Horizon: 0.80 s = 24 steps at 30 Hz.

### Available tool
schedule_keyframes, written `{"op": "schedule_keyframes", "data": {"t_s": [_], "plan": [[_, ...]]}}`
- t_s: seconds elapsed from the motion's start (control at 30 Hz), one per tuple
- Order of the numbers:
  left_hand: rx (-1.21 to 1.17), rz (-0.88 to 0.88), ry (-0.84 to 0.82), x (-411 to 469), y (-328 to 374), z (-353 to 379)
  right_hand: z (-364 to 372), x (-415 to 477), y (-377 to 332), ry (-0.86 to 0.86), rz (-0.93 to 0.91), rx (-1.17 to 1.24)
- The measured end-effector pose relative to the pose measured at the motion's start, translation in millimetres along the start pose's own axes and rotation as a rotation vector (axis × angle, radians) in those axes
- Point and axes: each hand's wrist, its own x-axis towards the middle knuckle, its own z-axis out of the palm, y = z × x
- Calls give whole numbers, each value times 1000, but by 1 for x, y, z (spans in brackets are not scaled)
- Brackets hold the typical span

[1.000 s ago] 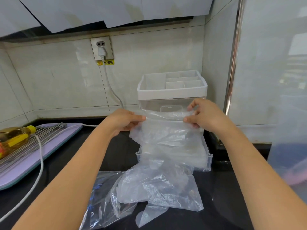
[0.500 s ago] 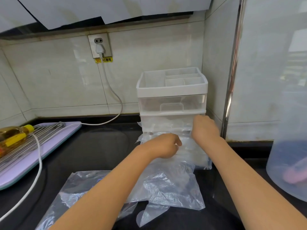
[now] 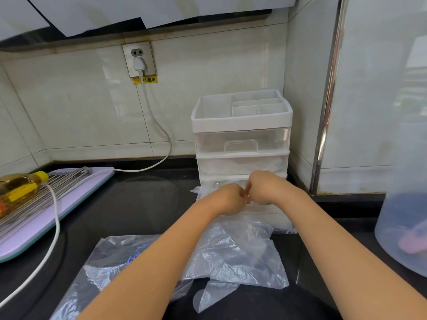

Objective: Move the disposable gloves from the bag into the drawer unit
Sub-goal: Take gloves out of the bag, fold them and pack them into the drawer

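- The left hand (image 3: pixel 231 199) and right hand (image 3: pixel 265 188) are touching mid-frame over the open drawer (image 3: pixel 277 215).
- Fingers are curling down; I cannot tell what they are holding.

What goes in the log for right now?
hands: left hand and right hand curled together over pulled-out clear plastic drawer | loose clear gloves on black countertop | grip: unclear
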Motion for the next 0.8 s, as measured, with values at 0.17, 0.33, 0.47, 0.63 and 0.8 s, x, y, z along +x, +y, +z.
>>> {"op": "schedule_keyframes", "data": {"t_s": [0.17,0.33,0.47,0.63,0.8], "plan": [[-16,9,67,6,0,2,9,-2,8,-131,7,-70],[327,-143,-71,10,-3,-5,9,-5,8,-191,29,-120],[270,-204,-112,15,-14,-10,16,1,12,-132,36,-122],[238,-235,-73,17,-16,-12,15,1,11,-125,49,-129],[-12,-91,98,5,-26,-18,-11,-2,24,-51,-22,90]]}}
